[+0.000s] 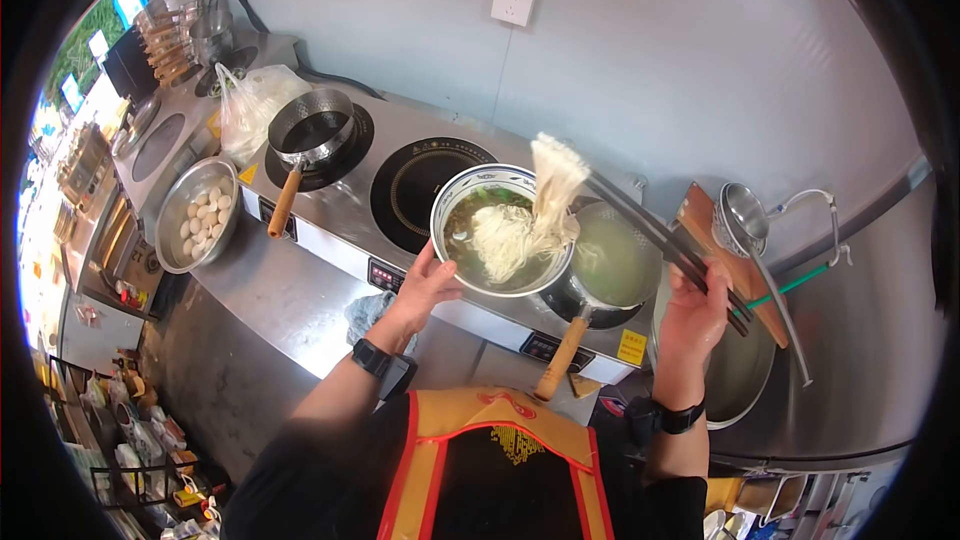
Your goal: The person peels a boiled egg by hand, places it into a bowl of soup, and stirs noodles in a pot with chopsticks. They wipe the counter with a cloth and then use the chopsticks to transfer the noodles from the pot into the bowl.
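Note:
My left hand [427,285] grips the near left rim of a white bowl [451,274] with a blue-patterned edge. Broth with green bits fills the bowl, and pale noodles [505,240] lie in it. Closed around a pair of long dark chopsticks [655,227], my right hand [698,305] is to the right of the bowl. A bundle of noodles hangs from the chopstick tips, its lower end reaching into the bowl. Just right of the bowl, partly behind it, a saucepan [612,258] with a wooden handle holds cloudy liquid on a burner.
A hammered saucepan [312,130] sits on the left burner, and an induction plate [410,190] lies beside the bowl. Farther left, a metal basin [172,230] holds several eggs [205,220]. A ladle [775,270] and wooden board [700,208] rest over a large pot [738,390] at right.

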`<state>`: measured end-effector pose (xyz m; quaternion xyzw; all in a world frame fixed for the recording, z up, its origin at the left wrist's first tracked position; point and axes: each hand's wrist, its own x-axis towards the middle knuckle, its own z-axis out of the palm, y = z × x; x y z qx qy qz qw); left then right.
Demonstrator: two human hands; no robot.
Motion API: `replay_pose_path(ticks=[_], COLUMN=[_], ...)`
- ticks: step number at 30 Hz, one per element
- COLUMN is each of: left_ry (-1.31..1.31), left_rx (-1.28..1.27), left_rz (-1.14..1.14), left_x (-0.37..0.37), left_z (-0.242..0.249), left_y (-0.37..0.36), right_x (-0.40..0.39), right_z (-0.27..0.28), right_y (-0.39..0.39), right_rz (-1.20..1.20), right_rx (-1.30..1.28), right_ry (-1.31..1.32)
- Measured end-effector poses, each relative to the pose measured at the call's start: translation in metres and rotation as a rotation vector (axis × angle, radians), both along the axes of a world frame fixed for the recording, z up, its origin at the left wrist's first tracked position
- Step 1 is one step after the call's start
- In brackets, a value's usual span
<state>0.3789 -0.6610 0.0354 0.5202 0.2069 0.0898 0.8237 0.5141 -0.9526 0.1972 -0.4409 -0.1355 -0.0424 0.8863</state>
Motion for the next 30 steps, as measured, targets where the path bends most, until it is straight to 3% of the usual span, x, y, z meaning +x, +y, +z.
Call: replay_pose_path(ticks=[4, 6, 11, 13, 16, 18, 24, 30], left_ry=[-0.01, -0.005, 0.009, 0.003, -0.003, 0.003, 0.015, 0.022], left_rx=[-0.028, -0.028, -0.031, -0.034, -0.044, -0.039, -0.02, -0.016], left_rz=[0.011, 0.008, 0.011, 0.014, 0.009, 0.003, -0.004, -0.006], left_x=[0.001, 0.001, 0.001, 0.001, 0.002, 0.002, 0.002, 0.002], left_z=[-0.001, -0.001, 0.0, -0.001, -0.002, -0.001, -0.001, -0.001], left_y=[0.0, 0.0, -0.003, -0.002, -0.002, -0.002, -0.001, -0.002], right_x=[-0.02, -0.027, -0.011, -0.002, 0.011, 0.019, 0.032, 0.031], right_z=[0.001, 0.003, 0.01, 0.003, -0.024, -0.049, -0.136, -0.156], right_y=[0.017, 0.003, -0.05, -0.07, -0.089, -0.09, -0.076, -0.074], right_rz=[-0.044, 0.019, -0.157, -0.245, -0.194, -0.209, -0.239, -0.267], right_rx=[-0.244, -0.585, -0.53, -0.736, -0.834, -0.806, -0.326, -0.064], right_ry=[-0.044, -0.175, -0.212, -0.083, 0.103, 0.167, 0.395, 0.458])
